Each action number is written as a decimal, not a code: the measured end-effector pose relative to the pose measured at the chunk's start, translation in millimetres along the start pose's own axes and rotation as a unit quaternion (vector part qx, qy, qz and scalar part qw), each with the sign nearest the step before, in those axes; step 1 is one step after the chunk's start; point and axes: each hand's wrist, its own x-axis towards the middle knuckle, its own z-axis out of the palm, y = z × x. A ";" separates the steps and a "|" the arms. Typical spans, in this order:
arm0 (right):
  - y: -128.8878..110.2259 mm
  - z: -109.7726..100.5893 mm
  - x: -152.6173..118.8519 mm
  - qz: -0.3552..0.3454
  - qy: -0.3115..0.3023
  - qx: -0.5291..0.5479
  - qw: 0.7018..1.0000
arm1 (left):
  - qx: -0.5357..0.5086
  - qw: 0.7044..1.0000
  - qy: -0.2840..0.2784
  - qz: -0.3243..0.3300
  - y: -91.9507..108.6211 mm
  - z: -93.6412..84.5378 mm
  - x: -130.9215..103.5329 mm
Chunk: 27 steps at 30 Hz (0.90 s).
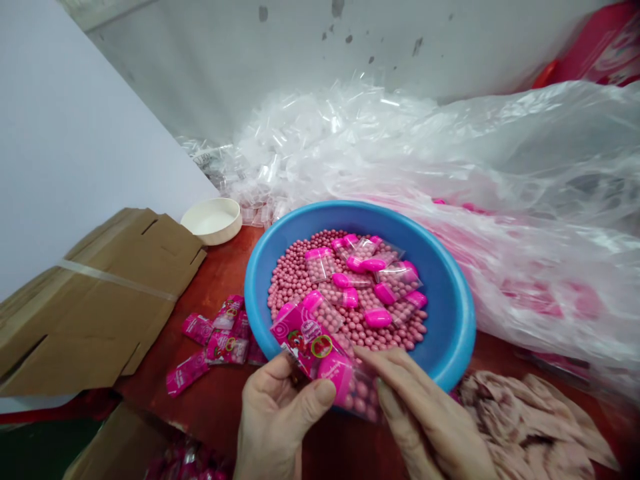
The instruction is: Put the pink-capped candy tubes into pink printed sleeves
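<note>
Above the near rim of a blue basin, my left hand pinches a pink printed sleeve between thumb and fingers. A clear candy container filled with pink balls shows at the sleeve's lower right end. My right hand has its fingers together against that end of the container, gripping it at the edge. Loose pink candy balls lie in the basin. On top of them rest several clear candy-filled containers with bright pink caps.
Several finished-looking pink packets lie left of the basin. Further left are flattened cardboard and a cream round lid. Clear empty containers and plastic bags pile up behind. A crumpled cloth sits at right.
</note>
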 end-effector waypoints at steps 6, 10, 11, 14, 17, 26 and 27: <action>3.3 17.1 -6.3 -0.011 0.009 -0.007 1.000 | -0.019 0.999 -0.013 -0.023 -1.6 3.2 -2.2; 5.0 22.8 -6.8 0.009 0.009 0.023 1.000 | -0.059 0.998 0.017 -0.027 -3.1 12.8 -5.4; 4.9 23.2 -7.0 0.012 0.015 0.030 0.999 | -0.068 0.997 0.026 -0.027 -3.8 14.3 -6.4; 4.0 22.5 -7.3 0.023 0.045 0.035 0.998 | -0.089 0.994 0.057 -0.036 -7.0 12.1 -8.9; 2.0 20.3 -5.1 0.039 0.058 0.053 0.996 | -0.097 0.989 0.102 -0.041 -11.4 1.7 -8.8; -2.5 23.3 -5.4 0.070 0.059 0.085 0.992 | -0.074 0.994 0.084 -0.020 -8.7 14.8 -5.4; -1.4 25.2 -7.5 0.065 0.067 0.071 0.993 | -0.076 0.992 0.103 -0.017 -8.1 18.9 -6.2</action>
